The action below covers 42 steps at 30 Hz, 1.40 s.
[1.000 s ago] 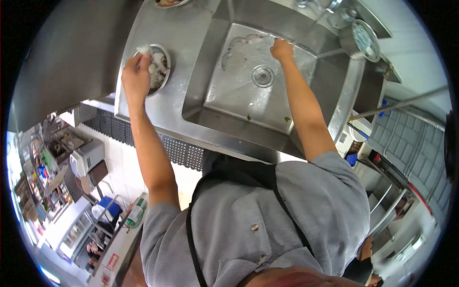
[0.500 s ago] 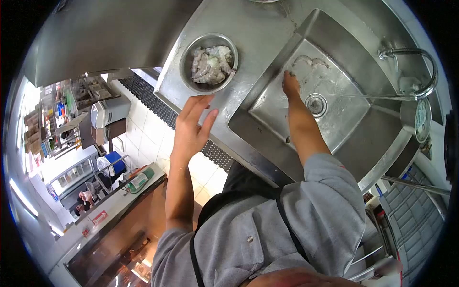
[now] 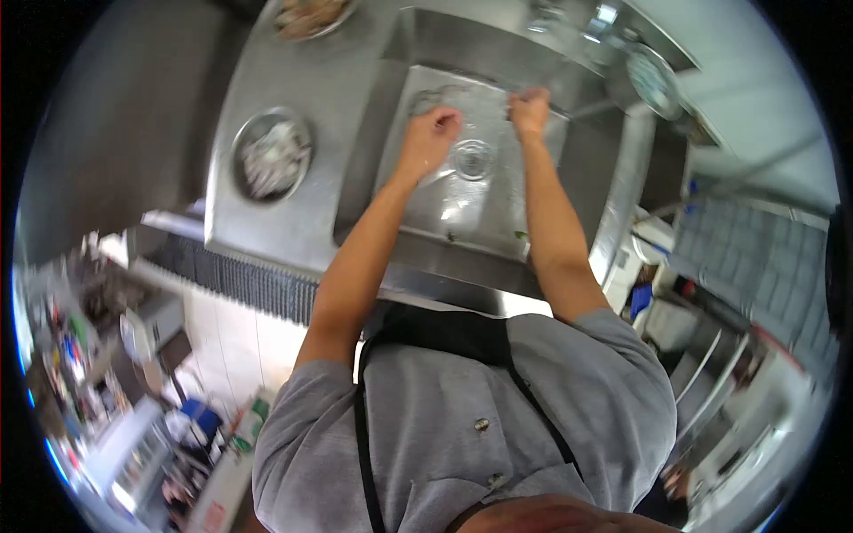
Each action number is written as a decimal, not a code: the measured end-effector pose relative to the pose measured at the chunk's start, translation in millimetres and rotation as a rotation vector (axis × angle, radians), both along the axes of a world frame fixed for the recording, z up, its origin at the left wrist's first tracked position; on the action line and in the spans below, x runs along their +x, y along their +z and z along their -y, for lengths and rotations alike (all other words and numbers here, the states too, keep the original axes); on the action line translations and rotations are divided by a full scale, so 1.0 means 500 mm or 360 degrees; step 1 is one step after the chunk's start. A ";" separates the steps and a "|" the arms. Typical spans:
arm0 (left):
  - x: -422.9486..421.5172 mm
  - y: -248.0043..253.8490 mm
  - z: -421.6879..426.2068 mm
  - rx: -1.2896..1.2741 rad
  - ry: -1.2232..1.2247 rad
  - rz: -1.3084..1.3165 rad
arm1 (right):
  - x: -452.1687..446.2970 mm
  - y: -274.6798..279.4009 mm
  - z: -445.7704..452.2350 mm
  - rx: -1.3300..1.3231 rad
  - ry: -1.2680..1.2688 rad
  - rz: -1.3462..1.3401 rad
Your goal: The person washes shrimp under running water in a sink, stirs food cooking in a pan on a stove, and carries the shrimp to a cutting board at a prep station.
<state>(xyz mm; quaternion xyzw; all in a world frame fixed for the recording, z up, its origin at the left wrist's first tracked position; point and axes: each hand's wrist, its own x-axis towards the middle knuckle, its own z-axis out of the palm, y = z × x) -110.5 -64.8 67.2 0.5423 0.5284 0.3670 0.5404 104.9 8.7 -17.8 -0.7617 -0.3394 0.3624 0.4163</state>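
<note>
Both hands are inside the steel sink (image 3: pixel 364 178). My left hand (image 3: pixel 430 140) is over the left part of the basin, its fingers curled in; whatever they may hold is hidden. Just beyond it, greyish shrimp (image 3: pixel 440 96) lie on the basin floor, blurred. Across the drain (image 3: pixel 472 160), my right hand (image 3: pixel 530 114) is near the far right of the basin. Its fingers are bent and smeared by motion, so their grip is unclear. A steel bowl (image 3: pixel 238 164) of pale shrimp (image 3: pixel 274 158) rests on the counter left of the sink.
Another bowl (image 3: pixel 313 34) with orange-brown pieces sits at the far left of the counter (image 3: pixel 329 89). Behind the sink is the blurred faucet (image 3: pixel 600 27). A round container (image 3: pixel 653 80) stands at the right corner. Small green scraps (image 3: pixel 521 235) lie near the basin's front.
My left hand has gone from beside the shrimp bowl into the sink, and its spread fingers have curled. My right hand has moved away from the shrimp to the right. The view has turned.
</note>
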 end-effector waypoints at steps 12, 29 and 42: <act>0.249 -0.052 -0.146 -0.1051 0.0114 0.1278 | -0.006 0.203 0.131 0.0566 0.0147 0.0607; 0.262 0.013 -0.144 -0.0730 -0.0047 0.1402 | 0.041 0.268 0.129 0.0837 0.0377 0.1235; 0.259 0.068 -0.187 -0.0922 0.0096 0.1847 | 0.042 0.274 0.128 0.1093 0.0229 0.1062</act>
